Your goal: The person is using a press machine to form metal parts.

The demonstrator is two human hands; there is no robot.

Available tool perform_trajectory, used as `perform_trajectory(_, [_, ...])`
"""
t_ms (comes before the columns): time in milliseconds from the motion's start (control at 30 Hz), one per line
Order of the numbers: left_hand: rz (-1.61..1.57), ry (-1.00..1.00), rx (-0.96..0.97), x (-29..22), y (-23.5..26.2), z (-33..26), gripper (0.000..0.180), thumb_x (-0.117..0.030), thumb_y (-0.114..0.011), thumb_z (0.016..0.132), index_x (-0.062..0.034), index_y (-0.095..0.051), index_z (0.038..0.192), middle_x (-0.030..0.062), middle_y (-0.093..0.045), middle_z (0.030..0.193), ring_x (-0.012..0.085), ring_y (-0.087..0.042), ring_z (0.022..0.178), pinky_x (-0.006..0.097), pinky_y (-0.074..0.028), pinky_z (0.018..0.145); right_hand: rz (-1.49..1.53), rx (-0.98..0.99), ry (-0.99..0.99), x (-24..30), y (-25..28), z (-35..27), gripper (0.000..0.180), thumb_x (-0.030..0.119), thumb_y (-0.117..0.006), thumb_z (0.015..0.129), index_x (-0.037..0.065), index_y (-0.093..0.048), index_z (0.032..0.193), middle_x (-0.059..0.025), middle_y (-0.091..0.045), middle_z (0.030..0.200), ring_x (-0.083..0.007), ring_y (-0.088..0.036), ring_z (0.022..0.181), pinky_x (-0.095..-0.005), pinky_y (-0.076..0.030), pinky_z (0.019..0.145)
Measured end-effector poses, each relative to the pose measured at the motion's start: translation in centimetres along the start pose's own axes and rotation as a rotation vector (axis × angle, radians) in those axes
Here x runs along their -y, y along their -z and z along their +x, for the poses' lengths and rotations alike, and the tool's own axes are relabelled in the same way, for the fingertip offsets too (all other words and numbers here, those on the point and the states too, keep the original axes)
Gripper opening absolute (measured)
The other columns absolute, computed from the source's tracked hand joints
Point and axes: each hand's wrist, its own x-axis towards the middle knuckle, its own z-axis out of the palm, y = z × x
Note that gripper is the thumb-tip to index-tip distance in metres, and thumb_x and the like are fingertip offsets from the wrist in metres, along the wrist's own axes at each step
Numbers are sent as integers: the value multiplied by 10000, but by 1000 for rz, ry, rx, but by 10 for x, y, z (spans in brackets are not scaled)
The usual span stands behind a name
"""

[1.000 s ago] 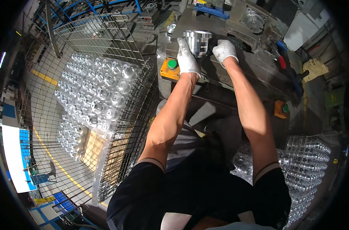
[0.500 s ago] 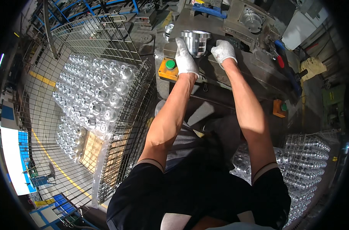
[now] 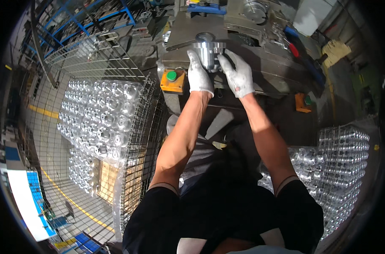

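A shiny flanged metal cylinder [image 3: 207, 55] is held upright between my two white-gloved hands, in front of my body at the near edge of the workbench. My left hand [image 3: 199, 75] is closed on its left side, with the thumb along the wall. On the right side, my right hand [image 3: 238, 74] has its fingers round the cylinder, just under the wide rim. Directly behind the cylinder is a dark round ring [image 3: 205, 37] on the metal bench [image 3: 188, 28]. My fingers on the far side are partly hidden.
A yellow box with a green push button [image 3: 171, 76] sits left of my hands; another orange box [image 3: 303, 103] is lower right. Wire cages [image 3: 135, 122] on the left hold several layers of similar metal parts [image 3: 93, 114]; more parts [image 3: 342, 165] are stacked at right.
My right hand has moved in from beside the cylinder and now grips it. The cylinder has come nearer to me, and the dark ring behind it now shows. The whole view has shifted.
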Motion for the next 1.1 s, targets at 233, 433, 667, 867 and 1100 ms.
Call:
perform_trajectory(233, [38, 72, 144, 41, -18, -37, 543, -513, -348, 949, -59, -499, 1206, 95, -583, 1137, 235, -562, 1018, 407, -431, 922, 56, -163, -114, -2, 52, -49, 436, 285, -683, 813, -13, -599, 1120, -189, -619, 1059, -272, -605, 941, -333, -465, 829])
perform_trajectory(433, [50, 95, 227, 69, -22, -44, 554, -514, -370, 940, -77, -451, 1271, 103, -551, 1214, 249, -545, 1081, 414, -422, 951, 103, -207, -223, -19, 71, -69, 400, 256, -686, 818, -15, -607, 1101, -170, -626, 1052, -256, -594, 971, -325, -456, 852])
perform_trajectory(667, [141, 16, 164, 76, -23, -55, 505, -425, -454, 948, -21, -489, 1249, 59, -577, 1153, 136, -542, 1003, 275, -433, 882, 252, -218, -304, -32, 70, -74, 385, 249, -668, 838, -12, -598, 1112, -161, -616, 1074, -243, -592, 980, -320, -455, 858])
perform_trajectory(867, [190, 78, 208, 61, -27, -52, 618, -560, -379, 919, -52, -467, 1259, 68, -566, 1162, 176, -545, 1027, 331, -428, 907, 273, -177, -365, -15, 71, -75, 384, 213, -671, 838, -3, -581, 1143, -128, -582, 1119, -184, -589, 974, -303, -469, 829])
perform_trajectory(1100, [356, 52, 220, 56, -34, -64, 815, -671, -218, 891, 5, -418, 1299, 137, -480, 1279, 243, -457, 1174, 342, -319, 1037, 411, -173, -206, 0, 54, -74, 784, 72, -785, 676, -8, -332, 1311, -125, -500, 1207, -186, -516, 1081, -314, -429, 915])
